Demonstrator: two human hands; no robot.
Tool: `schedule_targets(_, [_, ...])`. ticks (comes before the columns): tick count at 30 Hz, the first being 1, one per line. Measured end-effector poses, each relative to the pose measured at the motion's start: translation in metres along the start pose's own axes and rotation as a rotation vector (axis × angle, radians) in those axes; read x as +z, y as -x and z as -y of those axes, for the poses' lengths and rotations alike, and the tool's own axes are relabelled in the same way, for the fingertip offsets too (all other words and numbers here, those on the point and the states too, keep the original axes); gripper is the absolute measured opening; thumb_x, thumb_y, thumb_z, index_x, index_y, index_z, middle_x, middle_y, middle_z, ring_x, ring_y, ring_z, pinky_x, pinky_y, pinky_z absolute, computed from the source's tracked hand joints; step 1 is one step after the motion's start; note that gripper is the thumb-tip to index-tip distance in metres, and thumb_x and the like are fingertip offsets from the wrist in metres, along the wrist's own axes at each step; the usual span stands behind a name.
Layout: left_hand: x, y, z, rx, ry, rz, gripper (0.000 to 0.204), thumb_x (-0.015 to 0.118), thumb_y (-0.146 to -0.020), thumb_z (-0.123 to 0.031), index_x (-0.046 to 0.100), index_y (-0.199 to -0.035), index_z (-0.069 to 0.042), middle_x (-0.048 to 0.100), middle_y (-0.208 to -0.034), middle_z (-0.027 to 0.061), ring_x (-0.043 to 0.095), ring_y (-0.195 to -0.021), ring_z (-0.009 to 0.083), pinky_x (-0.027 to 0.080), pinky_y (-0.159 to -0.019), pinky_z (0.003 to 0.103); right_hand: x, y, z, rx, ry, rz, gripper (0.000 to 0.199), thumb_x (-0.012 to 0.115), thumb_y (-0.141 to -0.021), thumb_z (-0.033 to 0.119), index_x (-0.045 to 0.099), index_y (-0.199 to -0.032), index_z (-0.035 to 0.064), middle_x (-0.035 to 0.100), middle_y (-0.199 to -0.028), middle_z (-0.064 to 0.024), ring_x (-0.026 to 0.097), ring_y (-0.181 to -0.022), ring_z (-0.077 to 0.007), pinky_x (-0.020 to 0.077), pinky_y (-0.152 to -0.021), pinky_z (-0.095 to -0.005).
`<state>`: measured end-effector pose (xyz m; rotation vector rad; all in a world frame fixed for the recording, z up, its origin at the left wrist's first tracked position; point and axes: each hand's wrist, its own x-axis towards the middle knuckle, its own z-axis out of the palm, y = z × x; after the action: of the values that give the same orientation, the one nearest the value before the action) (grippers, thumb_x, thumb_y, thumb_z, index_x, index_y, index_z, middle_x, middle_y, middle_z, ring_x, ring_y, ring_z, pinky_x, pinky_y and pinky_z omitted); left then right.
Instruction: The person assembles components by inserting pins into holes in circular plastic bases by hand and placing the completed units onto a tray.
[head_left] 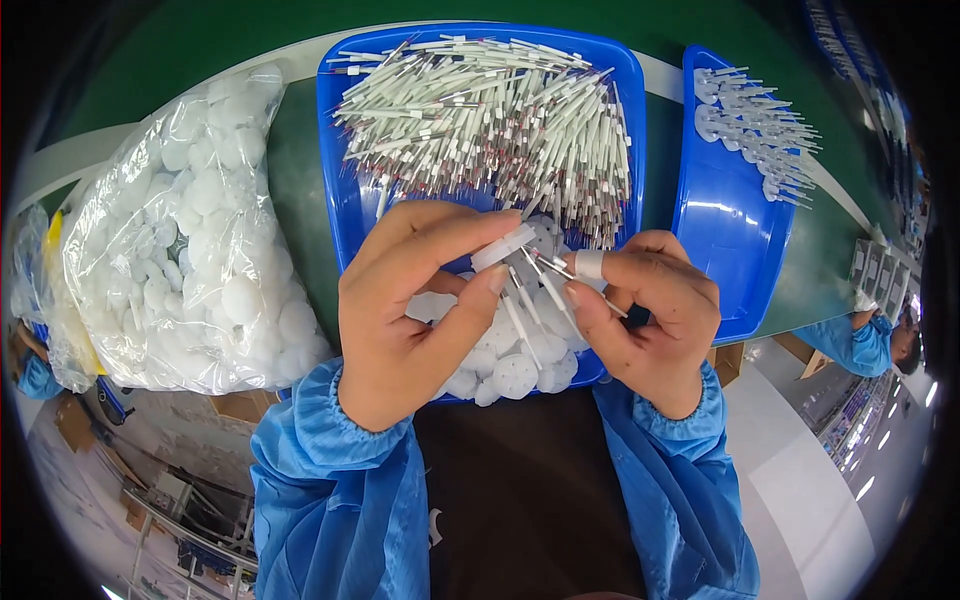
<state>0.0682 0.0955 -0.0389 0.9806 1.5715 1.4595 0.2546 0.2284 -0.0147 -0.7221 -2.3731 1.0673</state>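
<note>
Here I see the left hand pinching a white disc over the blue tray, so the right hand, closed on thin rods, meets it easily.

Ahead of the hands: a blue tray packed with thin white rods, no bare floor to set fingers down.
Under the hands: white discs fill the tray's near end.
Left of the left hand: a bulging clear bag blocks the way.
Right of the right hand: a second blue tray, its near half bare.
Between the trays: a narrow green strip of table.
</note>
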Motion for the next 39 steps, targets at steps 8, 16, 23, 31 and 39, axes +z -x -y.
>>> schedule_targets(8, [-0.01,0.002,-0.008,0.117,-0.261,-0.052,0.043,0.075,-0.087,0.008,0.076,-0.129,-0.002,0.074,-0.121,0.0148,0.074,-0.093,0.0195,0.061,-0.074,0.029,0.017,-0.009,0.011,-0.046,0.086,-0.039,0.023,0.092,-0.078,0.008,0.079,-0.098,0.0069,0.066,-0.061,0.0,0.06,-0.05,-0.0165,0.0469,-0.066,-0.0328])
schedule_targets(16, [-0.006,0.004,0.002,0.385,-0.459,-0.071,0.042,0.076,-0.084,0.001,0.075,-0.126,0.0,0.079,-0.116,0.0148,0.074,-0.083,0.0276,0.06,-0.08,0.037,0.023,-0.005,0.019,0.124,0.227,-0.013,0.02,0.091,-0.08,0.009,0.076,-0.092,0.0046,0.071,-0.073,-0.007,0.065,-0.066,-0.0257,0.049,-0.07,-0.0376])
schedule_targets(23, [-0.005,0.011,-0.002,0.346,-0.537,-0.12,0.041,0.079,-0.081,-0.001,0.075,-0.122,0.002,0.08,-0.101,0.0101,0.073,-0.078,0.0248,0.061,-0.071,0.037,0.029,-0.013,0.02,-0.13,0.416,-0.024,0.016,0.088,-0.083,0.003,0.076,-0.094,0.0002,0.074,-0.081,-0.0094,0.062,-0.069,-0.0258,0.0476,-0.079,-0.0369])
schedule_targets(31, [-0.017,0.006,-0.007,0.119,-0.245,-0.004,0.047,0.082,-0.086,-0.006,0.073,-0.131,-0.002,0.078,-0.112,0.0139,0.073,-0.085,0.0234,0.058,-0.068,0.032,0.027,-0.012,0.019,-0.087,0.283,-0.045,0.02,0.091,-0.081,0.01,0.077,-0.095,0.0067,0.077,-0.084,-0.0073,0.069,-0.07,-0.025,0.0475,-0.088,-0.0404])
schedule_targets(39, [-0.005,0.002,-0.008,0.191,-0.352,0.053,0.057,0.092,-0.075,-0.009,0.075,-0.128,-0.005,0.069,-0.115,0.0108,0.066,-0.096,0.021,0.054,-0.072,0.03,0.012,-0.003,0.001,0.173,-0.444,-0.032,0.032,0.088,-0.082,0.007,0.076,-0.112,0.0057,0.076,-0.096,-0.0071,0.072,-0.095,-0.0208,0.0521,-0.087,-0.0351])
